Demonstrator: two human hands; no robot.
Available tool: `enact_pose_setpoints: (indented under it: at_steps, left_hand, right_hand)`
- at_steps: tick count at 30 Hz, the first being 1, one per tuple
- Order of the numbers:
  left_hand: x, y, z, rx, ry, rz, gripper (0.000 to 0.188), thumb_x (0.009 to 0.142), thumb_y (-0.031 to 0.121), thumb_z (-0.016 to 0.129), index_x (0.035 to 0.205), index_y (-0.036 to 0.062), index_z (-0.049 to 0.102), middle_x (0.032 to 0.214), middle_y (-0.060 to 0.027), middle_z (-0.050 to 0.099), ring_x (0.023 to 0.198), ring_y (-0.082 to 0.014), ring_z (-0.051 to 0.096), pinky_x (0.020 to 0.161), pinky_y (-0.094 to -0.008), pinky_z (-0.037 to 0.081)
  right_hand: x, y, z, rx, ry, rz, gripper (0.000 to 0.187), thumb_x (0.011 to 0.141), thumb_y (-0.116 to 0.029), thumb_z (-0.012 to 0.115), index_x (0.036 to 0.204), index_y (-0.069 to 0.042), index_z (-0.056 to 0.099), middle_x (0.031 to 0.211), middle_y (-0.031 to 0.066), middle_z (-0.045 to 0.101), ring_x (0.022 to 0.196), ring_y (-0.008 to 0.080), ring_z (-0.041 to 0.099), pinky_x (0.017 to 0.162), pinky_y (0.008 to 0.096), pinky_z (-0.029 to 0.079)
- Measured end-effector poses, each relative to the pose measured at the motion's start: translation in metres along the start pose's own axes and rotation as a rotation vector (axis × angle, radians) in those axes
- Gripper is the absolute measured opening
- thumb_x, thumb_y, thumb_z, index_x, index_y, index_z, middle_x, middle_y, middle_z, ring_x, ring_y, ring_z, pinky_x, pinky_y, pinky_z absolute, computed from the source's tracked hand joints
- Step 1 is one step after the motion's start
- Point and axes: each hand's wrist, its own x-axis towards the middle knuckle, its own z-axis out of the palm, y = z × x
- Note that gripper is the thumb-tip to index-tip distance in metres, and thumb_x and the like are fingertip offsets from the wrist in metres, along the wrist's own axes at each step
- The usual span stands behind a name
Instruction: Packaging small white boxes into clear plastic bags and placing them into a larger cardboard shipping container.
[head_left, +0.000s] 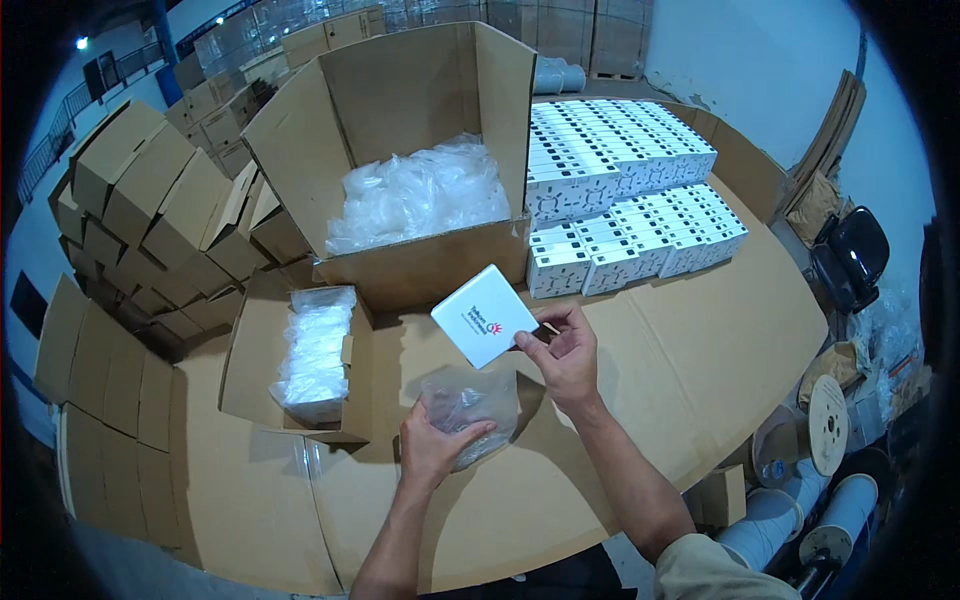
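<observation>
Between the thumb and fingers of my right hand (pixel 567 358) is a white square box (pixel 484 316) with a small red mark, gripped at its right corner and tilted. Just below it, my left hand (pixel 440 440) holds a clear plastic bag (pixel 478 405) above the table, thumb across its front. The box and the bag appear apart. To the left of the bag, a small open carton (pixel 360 385) holds a row of items wrapped in clear plastic (pixel 318 350). Behind the hands, a large open carton (pixel 430 255) contains a heap of clear plastic bags (pixel 420 195).
Stacked white boxes (pixel 640 235) stand in rows at the far right of the cardboard-covered table (pixel 690 350). Many brown cartons (pixel 170 210) are piled at the left. Cable spools (pixel 828 425) and a black chair (pixel 850 255) stand beyond the table's right edge.
</observation>
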Motion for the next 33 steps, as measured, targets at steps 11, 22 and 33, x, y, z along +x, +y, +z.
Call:
enact_pose_setpoints:
  at_steps: [11, 22, 33]
  left_hand:
    - [0.000, -0.003, -0.001, -0.038, 0.046, 0.073, 0.063, 0.067, 0.025, 0.097, 0.114, -0.0001, 0.063, 0.105, -0.0127, 0.074, 0.096, -0.0203, 0.071, 0.088, -0.0357, 0.056]
    - [-0.001, 0.008, 0.000, -0.031, 0.036, 0.085, 0.061, 0.067, 0.017, 0.096, 0.115, -0.0004, 0.063, 0.107, -0.0116, 0.072, 0.100, -0.0195, 0.070, 0.091, -0.0356, 0.055]
    - [-0.001, 0.003, 0.002, -0.126, 0.034, 0.129, 0.051, 0.075, 0.024, 0.092, 0.111, 0.0005, 0.064, 0.102, -0.0106, 0.073, 0.094, -0.0183, 0.070, 0.085, -0.0342, 0.056]
  right_hand:
    - [-0.003, -0.007, -0.009, -0.043, -0.108, 0.004, 0.021, 0.091, 0.002, 0.071, 0.102, -0.001, 0.053, 0.102, 0.0110, 0.065, 0.095, 0.0147, 0.065, 0.087, 0.0312, 0.055]
    - [-0.002, 0.000, -0.015, -0.062, -0.178, 0.035, 0.020, 0.090, -0.001, 0.070, 0.100, -0.002, 0.053, 0.100, 0.0086, 0.065, 0.092, 0.0123, 0.061, 0.085, 0.0289, 0.051]
    - [0.000, 0.007, -0.016, -0.168, -0.263, 0.077, 0.017, 0.088, -0.003, 0.071, 0.097, -0.002, 0.058, 0.091, 0.0055, 0.063, 0.089, 0.0135, 0.062, 0.085, 0.0314, 0.052]
